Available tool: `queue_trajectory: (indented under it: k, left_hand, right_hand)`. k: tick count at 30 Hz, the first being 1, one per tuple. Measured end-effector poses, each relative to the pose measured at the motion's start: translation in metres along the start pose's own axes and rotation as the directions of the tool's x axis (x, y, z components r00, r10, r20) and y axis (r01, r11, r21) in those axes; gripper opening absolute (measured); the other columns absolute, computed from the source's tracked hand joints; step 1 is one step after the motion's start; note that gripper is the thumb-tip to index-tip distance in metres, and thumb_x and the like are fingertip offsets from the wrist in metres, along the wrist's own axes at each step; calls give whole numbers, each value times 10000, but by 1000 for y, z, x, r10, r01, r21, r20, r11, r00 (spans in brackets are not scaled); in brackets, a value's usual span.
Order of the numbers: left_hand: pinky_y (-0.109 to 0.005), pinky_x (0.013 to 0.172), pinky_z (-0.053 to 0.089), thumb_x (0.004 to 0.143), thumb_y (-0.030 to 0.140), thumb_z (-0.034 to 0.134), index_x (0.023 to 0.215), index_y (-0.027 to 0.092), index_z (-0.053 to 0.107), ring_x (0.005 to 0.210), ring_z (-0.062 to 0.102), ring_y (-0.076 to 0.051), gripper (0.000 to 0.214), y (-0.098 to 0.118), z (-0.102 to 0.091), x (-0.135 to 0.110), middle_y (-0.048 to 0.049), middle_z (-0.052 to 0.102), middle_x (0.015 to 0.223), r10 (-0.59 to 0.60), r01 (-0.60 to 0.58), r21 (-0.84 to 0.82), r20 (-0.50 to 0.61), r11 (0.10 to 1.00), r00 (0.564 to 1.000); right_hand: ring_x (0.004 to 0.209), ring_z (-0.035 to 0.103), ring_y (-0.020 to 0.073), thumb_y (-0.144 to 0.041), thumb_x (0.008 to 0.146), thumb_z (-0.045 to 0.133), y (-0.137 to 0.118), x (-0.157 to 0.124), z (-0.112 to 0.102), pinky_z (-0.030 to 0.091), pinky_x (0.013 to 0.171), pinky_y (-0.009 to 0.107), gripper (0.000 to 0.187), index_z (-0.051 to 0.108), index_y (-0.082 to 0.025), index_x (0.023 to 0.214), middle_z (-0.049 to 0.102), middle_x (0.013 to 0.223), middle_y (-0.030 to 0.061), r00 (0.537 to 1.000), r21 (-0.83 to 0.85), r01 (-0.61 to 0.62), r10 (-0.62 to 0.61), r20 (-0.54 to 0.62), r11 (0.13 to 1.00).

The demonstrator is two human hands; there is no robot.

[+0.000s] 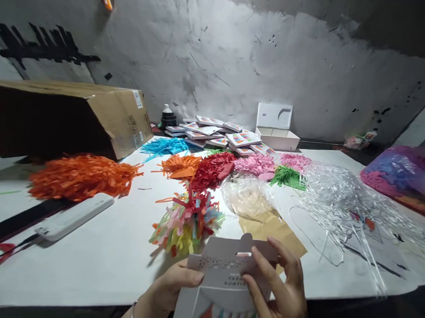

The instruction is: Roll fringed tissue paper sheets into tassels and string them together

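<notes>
A white tassel bunting box (222,276), printed with colourful tassels and with a hang hole in its top flap, is at the bottom middle of the head view. My left hand (172,282) grips its left edge, thumb on the front. On the right side, my right hand (283,295) holds the upper part, its fingers bent over the flap near the hang hole. Just beyond the box lies a bunch of multicoloured paper tassels (186,224). Brown paper (276,233) and a coil of clear string (248,194) lie behind my right hand.
Orange (85,176), red (213,171) and blue tassels (165,147) lie across the white table. Packed boxes (217,133) are piled at the back beside an open white box (278,136). A cardboard carton (118,121) and white power bank (76,216) stand left; silvery strings (339,194) spread right.
</notes>
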State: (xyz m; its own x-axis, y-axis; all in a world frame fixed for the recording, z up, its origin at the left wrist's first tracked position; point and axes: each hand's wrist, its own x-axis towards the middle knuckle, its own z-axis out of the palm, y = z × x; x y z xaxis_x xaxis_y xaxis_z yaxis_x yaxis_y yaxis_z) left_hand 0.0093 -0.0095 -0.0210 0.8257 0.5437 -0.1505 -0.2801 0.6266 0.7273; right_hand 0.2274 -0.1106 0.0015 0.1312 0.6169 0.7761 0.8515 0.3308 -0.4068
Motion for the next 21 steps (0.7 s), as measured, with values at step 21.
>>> queue_trajectory:
  k: [21]
  left_hand:
    - [-376,835,546,771,348,787,1043,61,801,953,750,-353,396,-13,18,9,-188,801,981,-14,9,-82,-62,997,998]
  right_hand:
    - [1069,679,228,-140,934,598,12,-5,19,310,1152,539,210,715,-295,1015,767,1006,-7,994,130,108,-109,1,986]
